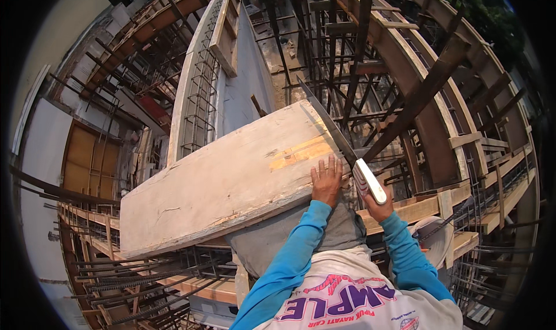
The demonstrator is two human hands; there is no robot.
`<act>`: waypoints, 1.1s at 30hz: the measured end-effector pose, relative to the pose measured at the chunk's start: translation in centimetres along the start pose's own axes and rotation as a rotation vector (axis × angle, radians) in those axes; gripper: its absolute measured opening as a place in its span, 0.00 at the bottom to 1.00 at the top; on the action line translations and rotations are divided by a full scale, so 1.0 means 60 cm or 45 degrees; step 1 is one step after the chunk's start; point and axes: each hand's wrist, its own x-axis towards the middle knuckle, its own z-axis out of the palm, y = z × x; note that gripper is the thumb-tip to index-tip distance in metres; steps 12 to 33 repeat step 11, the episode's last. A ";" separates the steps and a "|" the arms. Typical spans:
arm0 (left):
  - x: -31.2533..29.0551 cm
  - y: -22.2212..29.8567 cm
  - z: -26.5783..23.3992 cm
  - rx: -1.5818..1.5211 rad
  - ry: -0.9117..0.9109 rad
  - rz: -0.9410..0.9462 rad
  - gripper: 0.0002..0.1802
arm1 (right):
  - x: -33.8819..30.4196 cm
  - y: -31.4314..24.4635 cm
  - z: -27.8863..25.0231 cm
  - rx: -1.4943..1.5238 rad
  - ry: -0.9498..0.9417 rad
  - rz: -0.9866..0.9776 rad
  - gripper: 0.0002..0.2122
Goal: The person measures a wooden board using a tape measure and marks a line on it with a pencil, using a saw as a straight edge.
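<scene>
A wide, pale wooden board lies slantwise before me, with a bare yellowish patch near its right end. My left hand rests flat on the board near its right edge, fingers stretched out. In my right hand is a handsaw; the fingers wrap round its white handle. The dark blade runs up along the board's right end, its tip beyond the far corner. Whether the teeth are in the wood cannot be made out.
Steel rebar cages stand in the formwork beyond the board. Dark timber props rise at the right over a deep drop. Loose rebar rods stick out at the lower left. A whitish bucket is beside my right arm.
</scene>
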 end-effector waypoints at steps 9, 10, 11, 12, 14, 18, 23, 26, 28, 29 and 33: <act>-0.010 0.006 -0.008 0.128 -0.004 0.050 0.31 | -0.250 -0.073 -0.071 -0.192 0.011 0.151 0.28; -0.009 0.007 -0.004 0.104 0.001 0.042 0.32 | -0.198 -0.068 -0.054 -0.122 -0.006 0.192 0.28; -0.001 0.007 -0.003 0.065 0.020 0.021 0.34 | -0.191 -0.073 -0.054 -0.134 -0.006 0.180 0.28; -0.001 0.007 -0.003 0.065 0.020 0.021 0.34 | -0.191 -0.073 -0.054 -0.134 -0.006 0.180 0.28; -0.001 0.007 -0.003 0.065 0.020 0.021 0.34 | -0.191 -0.073 -0.054 -0.134 -0.006 0.180 0.28; -0.001 0.007 -0.003 0.065 0.020 0.021 0.34 | -0.191 -0.073 -0.054 -0.134 -0.006 0.180 0.28; -0.001 0.007 -0.003 0.065 0.020 0.021 0.34 | -0.191 -0.073 -0.054 -0.134 -0.006 0.180 0.28; -0.001 0.007 -0.003 0.065 0.020 0.021 0.34 | -0.191 -0.073 -0.054 -0.134 -0.006 0.180 0.28; -0.001 0.007 -0.003 0.065 0.020 0.021 0.34 | -0.191 -0.073 -0.054 -0.134 -0.006 0.180 0.28; -0.001 0.007 -0.003 0.065 0.020 0.021 0.34 | -0.191 -0.073 -0.054 -0.134 -0.006 0.180 0.28; -0.001 0.007 -0.003 0.065 0.020 0.021 0.34 | -0.191 -0.073 -0.054 -0.134 -0.006 0.180 0.28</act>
